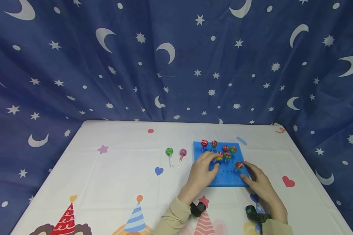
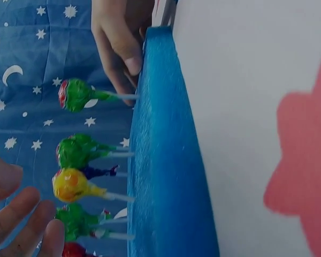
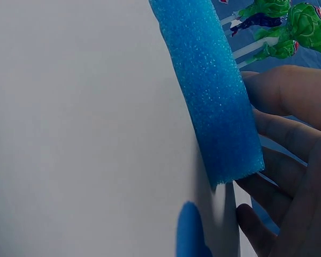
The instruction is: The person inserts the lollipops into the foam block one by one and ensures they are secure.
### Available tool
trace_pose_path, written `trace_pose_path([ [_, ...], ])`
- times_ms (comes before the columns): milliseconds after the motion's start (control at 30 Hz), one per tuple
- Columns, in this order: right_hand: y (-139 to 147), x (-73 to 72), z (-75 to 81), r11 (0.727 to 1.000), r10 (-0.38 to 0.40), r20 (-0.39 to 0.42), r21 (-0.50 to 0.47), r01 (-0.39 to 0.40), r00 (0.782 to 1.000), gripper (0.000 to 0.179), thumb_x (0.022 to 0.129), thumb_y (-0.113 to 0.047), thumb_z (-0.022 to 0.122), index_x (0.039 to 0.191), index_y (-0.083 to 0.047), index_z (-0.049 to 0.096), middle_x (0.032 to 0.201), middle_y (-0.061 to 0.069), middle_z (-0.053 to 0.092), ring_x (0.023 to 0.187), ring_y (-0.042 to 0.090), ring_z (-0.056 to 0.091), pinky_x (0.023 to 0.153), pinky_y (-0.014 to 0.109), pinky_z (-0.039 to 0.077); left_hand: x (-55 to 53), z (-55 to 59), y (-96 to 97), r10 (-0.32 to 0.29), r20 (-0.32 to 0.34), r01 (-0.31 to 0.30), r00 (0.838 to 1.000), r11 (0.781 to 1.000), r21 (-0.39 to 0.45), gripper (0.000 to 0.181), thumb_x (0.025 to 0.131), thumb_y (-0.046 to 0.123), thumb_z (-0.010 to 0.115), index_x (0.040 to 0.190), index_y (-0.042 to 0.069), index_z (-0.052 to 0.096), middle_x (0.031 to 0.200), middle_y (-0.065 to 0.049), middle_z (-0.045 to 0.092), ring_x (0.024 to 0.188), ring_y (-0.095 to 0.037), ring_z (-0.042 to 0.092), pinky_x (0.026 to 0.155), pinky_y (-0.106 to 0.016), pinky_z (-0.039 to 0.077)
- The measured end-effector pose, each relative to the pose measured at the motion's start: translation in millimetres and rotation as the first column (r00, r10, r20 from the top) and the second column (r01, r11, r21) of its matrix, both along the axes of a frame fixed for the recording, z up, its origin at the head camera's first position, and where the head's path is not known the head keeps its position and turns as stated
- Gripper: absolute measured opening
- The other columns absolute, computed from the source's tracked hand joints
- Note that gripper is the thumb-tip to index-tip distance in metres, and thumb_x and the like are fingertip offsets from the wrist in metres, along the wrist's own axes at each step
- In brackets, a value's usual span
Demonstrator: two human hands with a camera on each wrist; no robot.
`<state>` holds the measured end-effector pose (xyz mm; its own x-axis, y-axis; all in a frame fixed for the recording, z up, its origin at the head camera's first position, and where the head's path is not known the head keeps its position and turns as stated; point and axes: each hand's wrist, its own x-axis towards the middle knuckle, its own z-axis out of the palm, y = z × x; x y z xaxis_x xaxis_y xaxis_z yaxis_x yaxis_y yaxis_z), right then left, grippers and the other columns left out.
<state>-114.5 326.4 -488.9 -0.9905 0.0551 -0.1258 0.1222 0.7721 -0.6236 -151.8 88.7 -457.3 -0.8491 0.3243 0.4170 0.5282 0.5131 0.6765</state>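
Note:
A blue foam board (image 1: 229, 178) lies on the table with several wrapped lollipops standing in it by their sticks. My left hand (image 1: 204, 169) is over the board beside a yellow lollipop (image 2: 70, 184). In the left wrist view its fingers (image 2: 21, 219) are spread, with a gap between them and the candy. My right hand (image 1: 260, 182) rests against the board's right edge, near a red-and-green lollipop (image 1: 239, 165). In the right wrist view, its fingers (image 3: 289, 134) lie loosely along the foam; some fingertips are hidden behind it.
Left of the board, a green lollipop (image 1: 169, 151) and a pink-purple lollipop (image 1: 183, 152) lie on the white printed tablecloth (image 1: 120, 173). A blue curtain (image 1: 176, 81) with moons and stars hangs behind the table and along both sides.

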Motion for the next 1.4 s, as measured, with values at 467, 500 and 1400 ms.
trace_pose_path([
  [467, 4, -0.2, 1.8, 1.000, -0.002, -0.008, 0.006, 0.002, 1.000, 0.067, 0.093, -0.036, 0.060, 0.147, -0.007, 0.033, 0.150, 0.033, 0.027, 0.137, 0.057, 0.021, 0.103, 0.075, 0.022, -14.2, 2.2, -24.4, 0.095, -0.025, -0.092, 0.995, 0.990, 0.102, 0.027, 0.089, 0.013, 0.066, 0.116, 0.015, 0.066, 0.109, -0.001, 0.067, 0.100, -0.015, 0.064, 0.083, -0.026, 0.054],
  [500, 4, -0.4, 1.7, 1.000, -0.002, -0.008, 0.004, 0.002, 1.000, 0.067, 0.093, -0.036, 0.060, 0.147, -0.007, 0.033, 0.150, 0.032, 0.027, 0.137, 0.057, 0.021, 0.103, 0.075, 0.022, -15.0, 2.6, -27.0, 0.100, -0.017, -0.098, 0.995, 0.989, 0.110, 0.027, 0.089, 0.013, 0.066, 0.116, 0.014, 0.066, 0.109, -0.002, 0.067, 0.100, -0.016, 0.064, 0.083, -0.027, 0.054],
  [1400, 0, -1.6, 0.2, 1.000, 0.006, 0.015, 0.000, -0.006, 1.000, 0.068, 0.093, -0.039, 0.059, 0.147, -0.008, 0.033, 0.151, 0.032, 0.027, 0.137, 0.057, 0.021, 0.103, 0.075, 0.020, -41.1, -10.5, -82.8, 0.328, 0.053, -0.332, 0.943, 0.924, 0.188, 0.028, 0.084, 0.004, 0.067, 0.112, 0.011, 0.067, 0.106, -0.006, 0.067, 0.096, -0.023, 0.066, 0.080, -0.037, 0.057],
])
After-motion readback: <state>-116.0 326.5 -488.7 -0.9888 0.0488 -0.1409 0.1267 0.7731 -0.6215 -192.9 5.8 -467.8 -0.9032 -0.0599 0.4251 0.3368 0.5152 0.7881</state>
